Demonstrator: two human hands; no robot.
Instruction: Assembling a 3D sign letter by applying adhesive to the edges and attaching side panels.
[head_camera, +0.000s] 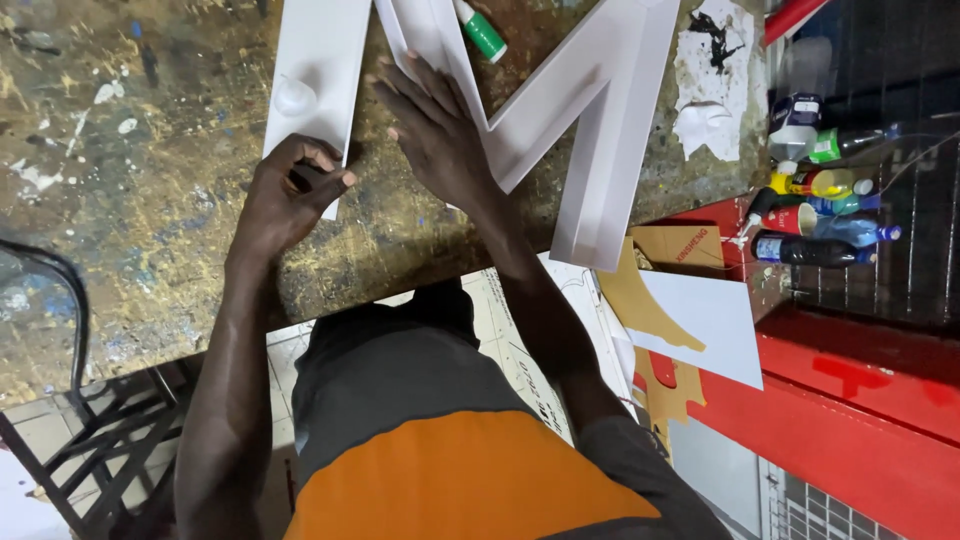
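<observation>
white sheet material, bent and joined into a big channel letter (560, 130) with raised side walls, lies on the paint-spattered bench (150, 200), reaching from near the bench's near edge up past its far edge out of view. judging by how it lies, the zigzag body with its upright walls looks already assembled, while the left-hand upright strip (315, 80) seems the part in work; whether it is fixed to the rest cannot be told.

nearest on the bench, the left hand (290, 195) is curled shut around the near end of that strip, fingers wrapped over its corner. just beyond, the right hand (440, 135) lies flat and spread, palm down, pressing on the letter's inner wall where two strokes meet. the hands are apart, each on its own part of the letter.

off the bench's right edge, below, flat brown card cut-outs (655, 300) and a plain white sheet (705, 325) rest on red boards. further along the right edge stands a cluster of bottles and tubes (820, 210): dark, blue, yellow, green and red, with coloured labels. near the far right corner a white rag or paper (715, 75) carries black smears. at the far edge a green-and-white capped tube (480, 30) lies against the letter.
</observation>
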